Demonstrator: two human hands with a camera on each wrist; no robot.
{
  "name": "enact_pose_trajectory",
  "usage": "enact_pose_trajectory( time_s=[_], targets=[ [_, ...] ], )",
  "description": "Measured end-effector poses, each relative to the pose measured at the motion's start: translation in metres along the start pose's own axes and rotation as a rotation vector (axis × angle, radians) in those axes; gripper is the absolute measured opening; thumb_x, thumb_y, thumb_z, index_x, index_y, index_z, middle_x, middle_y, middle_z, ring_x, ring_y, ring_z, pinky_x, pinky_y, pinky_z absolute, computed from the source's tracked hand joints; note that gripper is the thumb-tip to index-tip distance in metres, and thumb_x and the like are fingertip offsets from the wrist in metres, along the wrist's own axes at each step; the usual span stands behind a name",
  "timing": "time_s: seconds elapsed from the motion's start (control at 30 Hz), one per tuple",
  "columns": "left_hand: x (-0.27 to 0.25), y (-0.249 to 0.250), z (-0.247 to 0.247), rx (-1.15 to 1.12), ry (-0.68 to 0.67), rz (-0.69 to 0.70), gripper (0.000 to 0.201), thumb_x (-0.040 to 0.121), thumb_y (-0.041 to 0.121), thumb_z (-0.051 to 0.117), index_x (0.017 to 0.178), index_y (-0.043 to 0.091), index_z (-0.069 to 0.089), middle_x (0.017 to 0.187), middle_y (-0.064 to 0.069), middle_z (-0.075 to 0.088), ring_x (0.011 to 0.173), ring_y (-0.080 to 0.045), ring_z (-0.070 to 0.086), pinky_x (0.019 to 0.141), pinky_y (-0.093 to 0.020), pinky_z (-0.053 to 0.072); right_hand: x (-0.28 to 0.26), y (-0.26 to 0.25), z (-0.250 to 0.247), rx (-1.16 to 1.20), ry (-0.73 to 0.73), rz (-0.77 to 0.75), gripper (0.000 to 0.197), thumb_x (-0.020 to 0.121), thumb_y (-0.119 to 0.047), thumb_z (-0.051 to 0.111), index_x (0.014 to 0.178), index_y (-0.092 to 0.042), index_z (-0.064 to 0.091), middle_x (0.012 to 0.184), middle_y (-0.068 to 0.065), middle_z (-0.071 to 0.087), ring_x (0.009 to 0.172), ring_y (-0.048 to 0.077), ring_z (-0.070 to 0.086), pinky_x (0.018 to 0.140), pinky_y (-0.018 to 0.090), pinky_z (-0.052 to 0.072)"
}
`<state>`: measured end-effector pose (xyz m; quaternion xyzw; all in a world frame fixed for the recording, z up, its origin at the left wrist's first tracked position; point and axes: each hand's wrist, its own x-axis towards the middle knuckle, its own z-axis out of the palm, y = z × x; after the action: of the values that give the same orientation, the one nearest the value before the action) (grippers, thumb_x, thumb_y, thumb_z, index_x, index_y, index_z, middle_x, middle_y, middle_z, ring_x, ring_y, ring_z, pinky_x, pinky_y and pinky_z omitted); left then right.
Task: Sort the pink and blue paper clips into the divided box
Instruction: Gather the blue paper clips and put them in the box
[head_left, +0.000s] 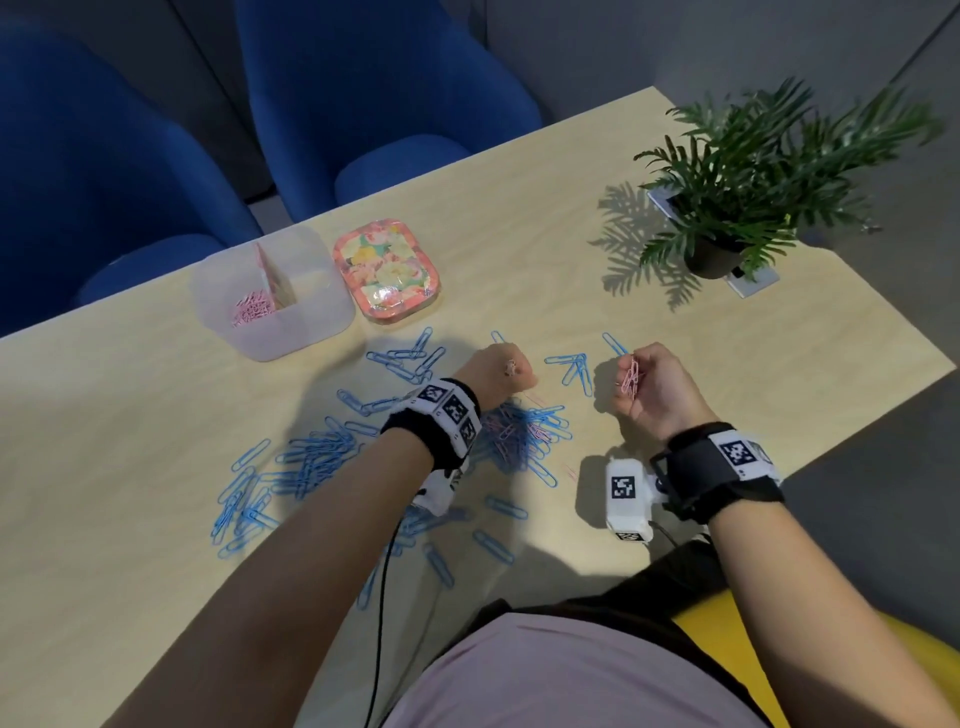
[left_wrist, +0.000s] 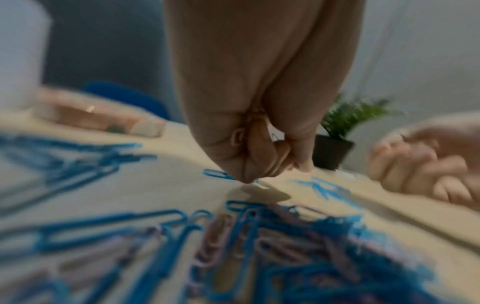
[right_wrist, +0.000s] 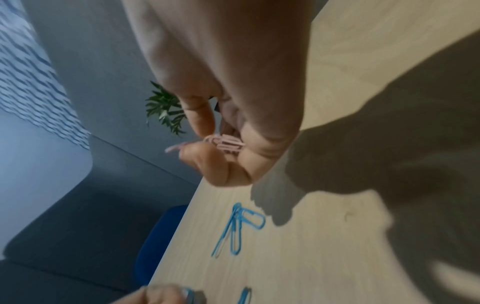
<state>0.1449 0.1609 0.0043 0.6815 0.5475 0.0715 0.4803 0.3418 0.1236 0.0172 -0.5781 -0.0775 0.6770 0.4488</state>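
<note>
A clear divided box (head_left: 270, 291) stands at the table's far left, with pink clips (head_left: 252, 310) in its left compartment. Blue paper clips (head_left: 311, 457) lie scattered over the table, and a mixed pink and blue heap (head_left: 519, 431) lies between my wrists. My left hand (head_left: 506, 370) is curled above the heap with a few pink clips (left_wrist: 273, 136) showing in its fist. My right hand (head_left: 641, 384) holds a bunch of pink clips (head_left: 631, 378) between thumb and fingers, also seen as pink clips (right_wrist: 228, 144) in the right wrist view.
The floral box lid (head_left: 387, 273) lies right of the box. A potted plant (head_left: 727, 208) stands at the far right of the table (head_left: 519, 234). Blue chairs (head_left: 363, 104) stand behind the table's far edge. A few blue clips (right_wrist: 236, 228) lie under my right hand.
</note>
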Motion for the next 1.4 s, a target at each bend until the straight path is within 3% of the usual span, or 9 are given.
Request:
enact_pose_trajectory(
  time_s=[0.3,0.43,0.5,0.63,0.83,1.0,1.17,1.3,1.4],
  targets=[
    [-0.012,0.014,0.012,0.569,-0.116,0.130,0.019,0.093,0.009,0.045,0.108,0.001,0.053,0.112,-0.021,0.058,0.102,-0.032,0.058,0.084,-0.039,0.041,-0.003,0.007,0.030,-0.239,-0.084,0.047,0.030,0.095,-0.013,0.033,0.071,-0.004,0.051,0.048,0.000,0.030,0.032,0.009,0.028,0.030,0.010,0.017],
    [0.002,-0.012,0.016,0.484,-0.278,0.029,0.022,0.080,0.004,0.040,0.072,0.001,0.060,0.065,-0.016,0.062,0.057,-0.025,0.065,0.048,-0.028,0.050,-0.007,-0.006,0.069,-0.445,-0.102,-0.042,0.027,0.092,-0.007,0.033,0.073,-0.002,0.052,0.044,0.003,0.039,0.029,0.008,0.030,0.031,0.010,0.016],
    [-0.002,-0.019,0.013,0.418,-0.138,0.089,0.026,0.074,0.002,0.036,0.061,0.004,0.058,0.052,-0.010,0.058,0.044,-0.021,0.061,0.037,-0.022,0.043,-0.009,-0.016,0.097,-0.590,-0.125,-0.120,0.027,0.091,-0.005,0.035,0.070,-0.004,0.053,0.051,0.005,0.039,0.030,0.009,0.033,0.031,0.011,0.018],
    [-0.057,-0.009,-0.015,0.274,0.190,0.074,0.017,0.091,0.003,0.044,0.097,-0.006,0.057,0.103,-0.025,0.059,0.099,-0.032,0.057,0.085,-0.037,0.038,-0.015,-0.029,0.171,-0.846,-0.251,-0.223,0.029,0.091,-0.001,0.036,0.067,-0.005,0.054,0.056,0.006,0.040,0.039,0.014,0.039,0.037,0.015,0.024],
    [-0.144,-0.074,-0.077,0.062,0.373,-0.186,0.015,0.094,0.017,0.049,0.086,0.006,0.054,0.081,-0.015,0.053,0.077,-0.020,0.046,0.060,-0.026,0.023,-0.018,-0.004,0.302,-1.062,-0.501,-0.183,0.025,0.091,0.001,0.040,0.071,-0.007,0.052,0.050,0.003,0.043,0.041,0.011,0.042,0.034,0.015,0.026],
    [-0.189,-0.118,-0.138,0.029,0.533,-0.381,0.026,0.096,0.022,0.047,0.101,-0.002,0.057,0.086,-0.011,0.051,0.080,-0.020,0.045,0.066,-0.026,0.026,-0.014,0.048,0.390,-1.275,-0.547,-0.278,0.016,0.088,0.004,0.046,0.073,-0.001,0.052,0.053,0.010,0.046,0.032,0.016,0.047,0.037,0.022,0.040],
    [-0.185,-0.126,-0.181,0.006,0.633,-0.410,0.017,0.095,0.020,0.047,0.098,0.006,0.057,0.108,-0.017,0.061,0.101,-0.031,0.055,0.080,-0.034,0.039,0.001,0.067,0.416,-1.612,-0.588,-0.437,0.012,0.088,-0.012,0.047,0.098,-0.012,0.054,0.097,0.012,0.053,0.059,0.014,0.041,0.055,0.024,0.037],
    [-0.148,-0.116,-0.207,-0.014,0.692,-0.423,0.024,0.093,0.015,0.043,0.107,0.000,0.056,0.117,-0.020,0.059,0.109,-0.034,0.054,0.091,-0.035,0.042,0.003,0.058,0.402,-1.517,-0.589,-0.452,0.008,0.091,-0.015,0.048,0.097,-0.018,0.050,0.096,0.006,0.051,0.076,0.018,0.050,0.076,0.032,0.049],
    [-0.118,-0.102,-0.221,0.081,0.694,-0.451,0.027,0.093,0.009,0.041,0.110,-0.004,0.057,0.117,-0.022,0.062,0.109,-0.036,0.057,0.092,-0.039,0.045,-0.011,0.045,0.375,-1.255,-0.539,-0.510,0.014,0.093,-0.012,0.047,0.097,-0.011,0.061,0.079,0.001,0.054,0.069,0.012,0.050,0.067,0.024,0.045]
  ],
)
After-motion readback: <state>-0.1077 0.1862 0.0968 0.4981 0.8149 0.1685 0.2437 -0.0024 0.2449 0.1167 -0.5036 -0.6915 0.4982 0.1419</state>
